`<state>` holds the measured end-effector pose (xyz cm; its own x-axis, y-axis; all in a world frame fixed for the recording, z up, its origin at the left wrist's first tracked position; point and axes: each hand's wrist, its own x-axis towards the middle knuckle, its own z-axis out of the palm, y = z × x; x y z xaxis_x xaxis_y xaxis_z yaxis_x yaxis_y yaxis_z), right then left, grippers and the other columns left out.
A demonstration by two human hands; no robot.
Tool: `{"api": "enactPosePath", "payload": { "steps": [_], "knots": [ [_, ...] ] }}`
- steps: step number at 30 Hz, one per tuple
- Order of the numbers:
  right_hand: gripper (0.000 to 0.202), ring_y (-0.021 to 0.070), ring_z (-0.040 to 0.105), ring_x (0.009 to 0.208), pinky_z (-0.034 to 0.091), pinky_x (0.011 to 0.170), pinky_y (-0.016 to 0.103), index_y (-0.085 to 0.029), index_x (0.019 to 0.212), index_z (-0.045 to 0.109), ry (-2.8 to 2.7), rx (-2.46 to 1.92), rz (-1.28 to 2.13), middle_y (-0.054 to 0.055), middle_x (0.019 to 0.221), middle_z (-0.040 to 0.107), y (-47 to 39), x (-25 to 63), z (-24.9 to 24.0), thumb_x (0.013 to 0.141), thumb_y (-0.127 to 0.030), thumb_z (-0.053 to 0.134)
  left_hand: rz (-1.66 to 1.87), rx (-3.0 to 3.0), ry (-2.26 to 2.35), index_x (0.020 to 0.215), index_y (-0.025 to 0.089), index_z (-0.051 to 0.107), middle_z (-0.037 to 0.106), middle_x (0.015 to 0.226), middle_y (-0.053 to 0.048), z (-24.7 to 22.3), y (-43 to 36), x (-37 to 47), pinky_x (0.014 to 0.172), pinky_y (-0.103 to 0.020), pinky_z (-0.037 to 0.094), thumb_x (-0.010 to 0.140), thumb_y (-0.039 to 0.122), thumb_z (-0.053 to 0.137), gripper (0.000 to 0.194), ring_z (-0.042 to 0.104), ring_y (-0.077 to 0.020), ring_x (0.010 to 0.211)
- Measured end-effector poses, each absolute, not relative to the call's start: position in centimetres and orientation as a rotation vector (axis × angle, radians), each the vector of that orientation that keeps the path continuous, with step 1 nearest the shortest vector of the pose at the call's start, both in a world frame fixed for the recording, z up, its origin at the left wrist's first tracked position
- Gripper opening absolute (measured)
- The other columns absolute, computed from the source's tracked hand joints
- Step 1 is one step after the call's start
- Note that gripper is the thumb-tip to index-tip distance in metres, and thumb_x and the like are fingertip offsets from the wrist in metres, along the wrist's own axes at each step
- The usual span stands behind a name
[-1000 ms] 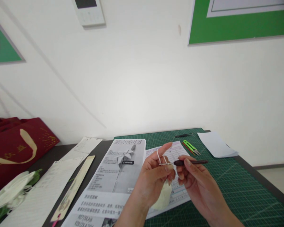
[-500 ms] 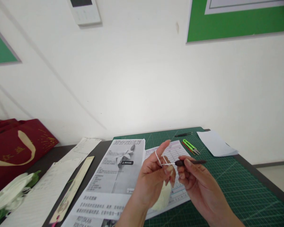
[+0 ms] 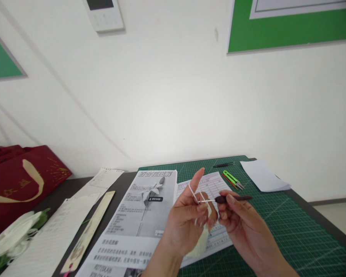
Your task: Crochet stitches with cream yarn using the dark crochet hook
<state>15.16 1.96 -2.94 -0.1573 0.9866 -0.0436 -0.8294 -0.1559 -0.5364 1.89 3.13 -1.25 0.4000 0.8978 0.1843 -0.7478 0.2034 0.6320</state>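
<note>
My left hand (image 3: 187,221) has white yarn (image 3: 192,191) looped round its raised index finger. Its thumb and other fingers pinch the top of a pale cream crochet piece (image 3: 200,244), which hangs below them. Between thumb and fingertips, my right hand (image 3: 243,221) grips the dark handle of a crochet hook (image 3: 236,198). The hook's thin metal shaft points left and reaches the yarn at the left thumb. Its very tip is too small to make out clearly. Both hands are above a printed chart (image 3: 216,184) and a green cutting mat (image 3: 291,227).
Green thread snips (image 3: 231,177), a dark thin tool (image 3: 223,165) and white paper (image 3: 262,176) lie beyond the hands. To the left are a printed pattern sheet (image 3: 150,215), a bookmark-like strip (image 3: 89,229), handwritten pages (image 3: 54,231), white crocheted flowers (image 3: 14,234) and red bags (image 3: 20,181).
My left index finger has tilted slightly left and more upright. The hook and right hand have shifted a little to the right. The cream piece has swung slightly under the hand.
</note>
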Motion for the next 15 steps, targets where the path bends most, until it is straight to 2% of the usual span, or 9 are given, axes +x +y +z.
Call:
{"api": "enactPosePath", "payload": {
  "steps": [6,15],
  "knots": [
    [0.014,0.0082,0.066,0.052,0.056,0.053,0.013,-0.013,0.084,0.075,-0.468,-0.447,1.675,0.004,0.063,0.074,1.87,15.02,-3.1,0.071,-0.019,0.079,1.135,0.693,0.223,0.127,0.03,0.058,0.043,0.051,0.007,-1.7,3.29,1.94,0.05,-0.024,0.028,0.069,0.011,0.064,0.061,0.038,-0.0086,0.043],
    [0.015,0.0099,0.067,0.053,0.056,0.054,0.015,-0.016,0.083,0.076,-0.504,-0.463,1.613,0.005,0.063,0.075,1.77,15.1,-3.19,0.069,-0.017,0.08,1.135,0.718,0.234,0.126,0.03,0.058,0.044,0.051,0.007,-1.65,3.15,1.83,0.052,-0.026,0.03,0.07,0.009,0.064,0.06,0.042,-0.0097,0.045]
  ]
}}
